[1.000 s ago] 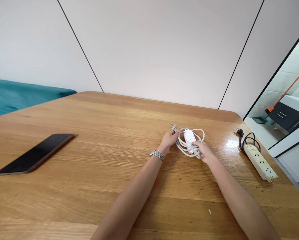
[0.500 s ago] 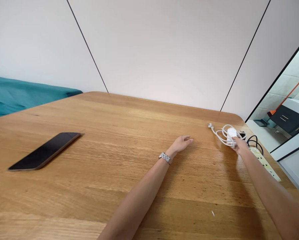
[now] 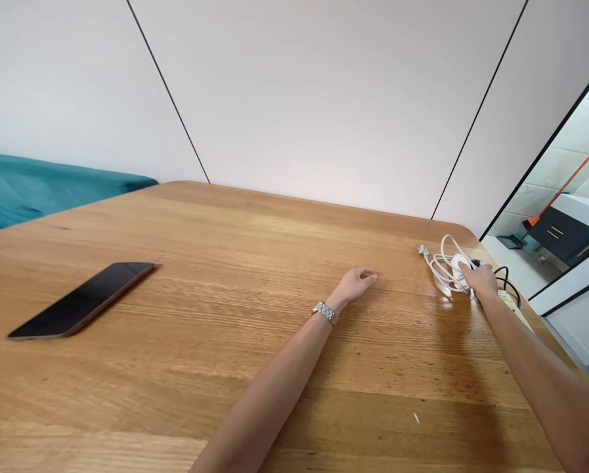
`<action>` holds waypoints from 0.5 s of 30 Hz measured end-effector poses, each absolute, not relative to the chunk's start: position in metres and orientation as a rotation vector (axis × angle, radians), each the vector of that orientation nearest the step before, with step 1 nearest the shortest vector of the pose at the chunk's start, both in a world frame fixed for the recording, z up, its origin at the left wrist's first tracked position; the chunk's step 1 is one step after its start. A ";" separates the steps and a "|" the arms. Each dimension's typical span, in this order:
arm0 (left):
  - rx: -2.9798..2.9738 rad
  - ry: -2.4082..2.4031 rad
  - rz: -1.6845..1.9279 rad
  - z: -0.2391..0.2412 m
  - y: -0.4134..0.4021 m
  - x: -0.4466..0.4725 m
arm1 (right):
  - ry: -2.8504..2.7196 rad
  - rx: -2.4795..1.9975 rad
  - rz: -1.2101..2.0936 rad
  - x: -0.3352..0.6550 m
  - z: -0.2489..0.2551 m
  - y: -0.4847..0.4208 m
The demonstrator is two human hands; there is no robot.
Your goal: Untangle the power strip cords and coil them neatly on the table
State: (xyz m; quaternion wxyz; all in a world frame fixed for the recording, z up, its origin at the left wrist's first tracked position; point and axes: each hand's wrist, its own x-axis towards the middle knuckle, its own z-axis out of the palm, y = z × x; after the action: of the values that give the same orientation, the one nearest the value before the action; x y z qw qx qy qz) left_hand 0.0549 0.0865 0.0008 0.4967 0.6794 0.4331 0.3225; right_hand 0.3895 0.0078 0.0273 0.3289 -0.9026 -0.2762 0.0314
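At the right end of the wooden table, my right hand (image 3: 482, 279) is closed on a white power adapter (image 3: 459, 268), its thumb across the top. A white cable (image 3: 435, 261) loops around the adapter and ends in a plug (image 3: 423, 251) on the left. Part of the adapter is hidden by my fingers. My left hand (image 3: 356, 284), with a metal watch on the wrist, rests on the tabletop holding nothing, fingers loosely extended. Just beyond my right hand lies a cream power strip (image 3: 513, 305), partly covered by my forearm, with a black cord (image 3: 511, 289) curving beside it.
A dark tablet-like device (image 3: 85, 299) lies flat on the left of the wooden table (image 3: 235, 368). A small white scrap (image 3: 416, 418) sits near the front. A white panelled wall (image 3: 314, 98) stands behind. Teal fabric (image 3: 52, 187) borders the far left; a doorway opens on the right.
My right hand has shifted slightly right with the adapter, and its cable loops and plug have moved too. The power strip is more covered now. My left hand stays nearly in place.
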 end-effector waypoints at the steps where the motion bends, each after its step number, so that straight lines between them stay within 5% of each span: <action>1: 1.653 1.052 0.778 0.001 0.087 0.055 | -0.730 -2.372 0.056 0.388 0.031 0.007; 8: 1.731 1.079 0.761 0.001 0.084 0.055 | -0.880 -1.975 -0.188 0.382 0.044 0.009; 15: 1.867 1.108 0.617 0.003 0.060 0.033 | -0.314 -1.369 -0.130 0.377 0.021 -0.010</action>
State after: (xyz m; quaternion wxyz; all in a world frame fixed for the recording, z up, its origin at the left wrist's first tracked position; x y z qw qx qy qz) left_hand 0.0332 0.0599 0.0029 0.4278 0.7476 0.4438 0.2472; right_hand 0.3775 -0.0099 0.0211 0.7615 -0.6290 -0.1445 -0.0598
